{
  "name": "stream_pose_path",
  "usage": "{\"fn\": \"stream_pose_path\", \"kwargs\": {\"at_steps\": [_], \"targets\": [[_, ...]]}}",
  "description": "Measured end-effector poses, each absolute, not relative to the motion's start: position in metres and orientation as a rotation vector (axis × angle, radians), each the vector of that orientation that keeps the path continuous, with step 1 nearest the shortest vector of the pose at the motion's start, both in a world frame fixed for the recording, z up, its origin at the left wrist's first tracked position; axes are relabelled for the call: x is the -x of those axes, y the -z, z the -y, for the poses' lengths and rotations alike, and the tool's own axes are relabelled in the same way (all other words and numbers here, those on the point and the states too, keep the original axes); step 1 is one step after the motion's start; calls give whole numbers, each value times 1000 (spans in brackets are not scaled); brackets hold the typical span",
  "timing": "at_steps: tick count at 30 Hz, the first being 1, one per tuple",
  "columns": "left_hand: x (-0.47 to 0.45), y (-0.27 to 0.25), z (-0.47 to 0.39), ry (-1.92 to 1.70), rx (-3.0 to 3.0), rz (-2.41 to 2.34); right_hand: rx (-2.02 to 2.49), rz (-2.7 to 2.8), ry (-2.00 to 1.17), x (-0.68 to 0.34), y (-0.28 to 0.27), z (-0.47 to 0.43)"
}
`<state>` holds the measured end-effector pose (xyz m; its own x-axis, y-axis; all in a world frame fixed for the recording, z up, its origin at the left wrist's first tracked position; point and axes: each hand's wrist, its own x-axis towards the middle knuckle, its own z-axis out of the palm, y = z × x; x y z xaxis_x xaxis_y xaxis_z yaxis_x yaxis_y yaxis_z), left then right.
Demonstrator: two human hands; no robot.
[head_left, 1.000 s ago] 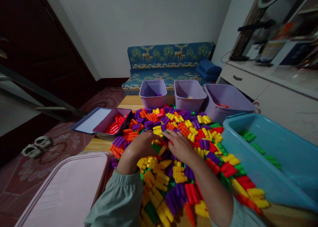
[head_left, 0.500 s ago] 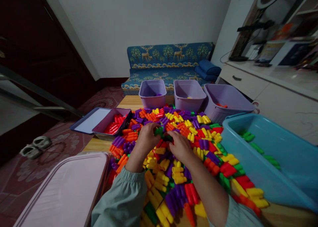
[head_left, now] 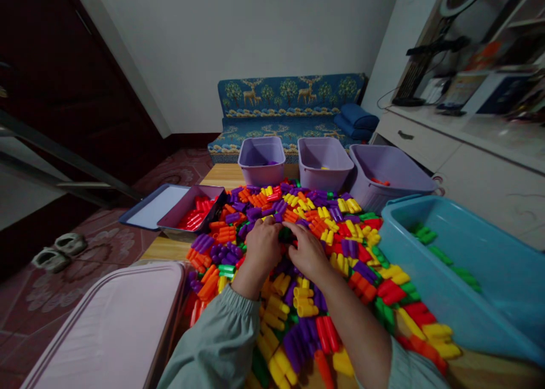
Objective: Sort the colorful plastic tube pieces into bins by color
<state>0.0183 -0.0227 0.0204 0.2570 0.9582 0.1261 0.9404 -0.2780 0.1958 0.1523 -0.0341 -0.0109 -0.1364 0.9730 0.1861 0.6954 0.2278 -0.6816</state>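
Over the middle of a heap of plastic building blocks, my two hands meet. My left hand (head_left: 263, 244) is closed, back upward, its fingertips hidden at the edge of a dark green block (head_left: 285, 234). Curled round the other side of that block are the fingers and thumb of my right hand (head_left: 307, 250). Whether it is one green piece or two joined cannot be made out. Yellow blocks (head_left: 306, 301), purple blocks (head_left: 225, 254), and orange and red ones lie loosely around both hands.
A blue bin (head_left: 464, 287) with green blocks stands at the right. Three lilac bins (head_left: 261, 173) line the far side, each with a few blocks. At left are an open tin (head_left: 170, 230) with red blocks and a pink lid (head_left: 114, 321). A patterned sofa (head_left: 289, 116) stands beyond.
My left hand has turned and come closer to my right hand, covering the green piece that showed in its fingers. My right hand has hardly moved.
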Motion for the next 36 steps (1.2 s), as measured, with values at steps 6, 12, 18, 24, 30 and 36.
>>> {"fn": "stream_pose_path", "kwargs": {"at_steps": [6, 12, 18, 24, 30, 36], "targets": [[-26, -18, 25, -304, -2323, -2065, 1506, 1869, -661, -153, 11, 34], [-27, -22, 25, -269, -2343, -1993, 1494, 1835, -667, -153, 16, 32], [-10, -11, 9, -772, -2135, -1776, 1456, 1643, -685, -154, 16, 30], [-7, -10, 3, -1022, -1343, -1196, 1257, 1292, -959, -157, 11, 27], [-11, -14, 9, -937, -1002, -912, 1135, 1138, -1020, -158, 3, 27], [-9, -15, 5, -1056, -750, -899, 1131, 865, -1100, -168, 3, 24]]}}
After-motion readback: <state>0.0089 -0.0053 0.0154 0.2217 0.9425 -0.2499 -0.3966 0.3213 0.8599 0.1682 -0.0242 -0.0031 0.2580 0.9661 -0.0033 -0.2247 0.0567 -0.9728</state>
